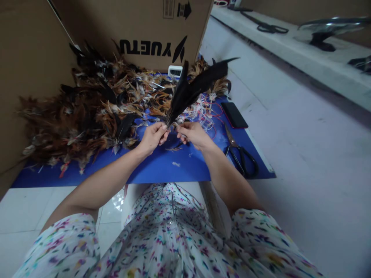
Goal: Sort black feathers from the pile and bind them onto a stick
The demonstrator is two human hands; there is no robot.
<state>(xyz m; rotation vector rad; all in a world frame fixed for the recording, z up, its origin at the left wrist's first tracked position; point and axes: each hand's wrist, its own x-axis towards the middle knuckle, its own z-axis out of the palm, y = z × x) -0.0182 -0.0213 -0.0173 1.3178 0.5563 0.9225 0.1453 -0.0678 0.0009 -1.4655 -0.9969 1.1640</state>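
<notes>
Long black feathers [189,90] rise from between my hands, fanning up and to the right. My left hand [155,136] pinches them near the base of their quills. Close beside it, my right hand [191,134] is closed with thumb and fingertips together at the same quill ends; what exactly lies in its pinch is too small to make out. Behind and left of my hands spreads a large heap of brown and black feathers [84,116]. A few loose feather bits [175,147] lie under my hands on the blue tabletop [174,170].
Black-handled scissors [242,154] and a dark phone [234,115] lie at the right. Tangled clear plastic ties and red string [214,112] sit behind my right hand. A small white digital device [175,71] stands before a cardboard box [139,23]. More scissors [271,28] rest on a ledge.
</notes>
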